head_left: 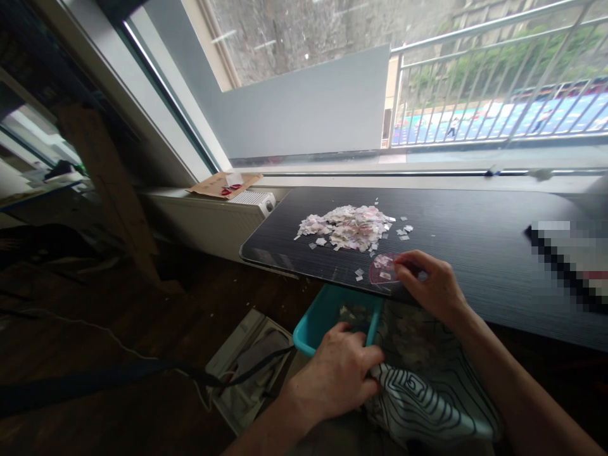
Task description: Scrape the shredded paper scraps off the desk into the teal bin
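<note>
My right hand [432, 284] is closed on a pink see-through plastic piece [375, 275] with a rounded edge, held flat near the front edge of the dark table [475, 234]. A few small paper scraps show at this piece. Behind it lies a loose pile of small pale pink and white scraps [354, 227], with stray bits around it. Below the table edge stands a teal plastic bin [308, 326] with some scraps inside. My left hand [339, 367] curls over the bin's near rim, its fingers partly hidden. Black-lined patterned cloth [418, 396] touches its fingertips.
A radiator [213, 218] stands left of the table, with cardboard [202, 187] and a red-handled item [231, 189] on top. A pale box [251, 373] sits on the floor beside the bin. Cables cross the floor. A blurred-out object [570, 259] lies at the table's right.
</note>
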Motion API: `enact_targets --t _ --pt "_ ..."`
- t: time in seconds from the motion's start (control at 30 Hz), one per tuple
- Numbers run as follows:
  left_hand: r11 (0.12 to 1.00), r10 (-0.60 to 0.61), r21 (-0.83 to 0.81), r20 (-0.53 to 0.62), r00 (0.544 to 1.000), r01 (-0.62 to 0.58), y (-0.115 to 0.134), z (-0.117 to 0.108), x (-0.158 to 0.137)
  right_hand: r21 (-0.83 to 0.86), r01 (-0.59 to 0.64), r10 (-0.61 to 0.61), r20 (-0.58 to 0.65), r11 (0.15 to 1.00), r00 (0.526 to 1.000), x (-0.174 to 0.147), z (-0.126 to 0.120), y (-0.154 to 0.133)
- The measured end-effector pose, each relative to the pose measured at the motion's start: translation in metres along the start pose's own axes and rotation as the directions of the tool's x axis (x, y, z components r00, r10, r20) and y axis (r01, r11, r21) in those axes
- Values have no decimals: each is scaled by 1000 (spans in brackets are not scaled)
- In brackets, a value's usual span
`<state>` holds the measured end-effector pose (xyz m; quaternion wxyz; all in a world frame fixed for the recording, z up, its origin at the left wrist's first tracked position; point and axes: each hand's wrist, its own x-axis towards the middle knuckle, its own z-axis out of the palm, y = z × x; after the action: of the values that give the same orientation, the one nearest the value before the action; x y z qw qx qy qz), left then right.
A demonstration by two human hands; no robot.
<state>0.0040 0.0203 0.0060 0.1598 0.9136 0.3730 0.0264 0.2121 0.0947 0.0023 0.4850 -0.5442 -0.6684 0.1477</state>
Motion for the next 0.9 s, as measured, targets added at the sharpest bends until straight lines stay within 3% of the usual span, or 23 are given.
enact_targets --t 0.13,0.3,0.5,0.73,0.9 --pt "1000 6 6 0 1000 -6 0 1 0 3 36 -36 86 999 996 -1 0 0" --pt "1000 4 19 -3 1000 -4 -1 2 0 35 95 -96 54 995 994 0 5 3" --pt "1000 1 22 6 1000 -1 0 1 0 46 102 -107 124 994 986 0 6 5" --pt "1000 2 29 17 1000 -2 0 1 0 16 88 -88 31 996 996 2 9 9" --pt "999 -3 40 24 1000 2 1 0 0 38 82 -87 136 996 987 2 7 4"
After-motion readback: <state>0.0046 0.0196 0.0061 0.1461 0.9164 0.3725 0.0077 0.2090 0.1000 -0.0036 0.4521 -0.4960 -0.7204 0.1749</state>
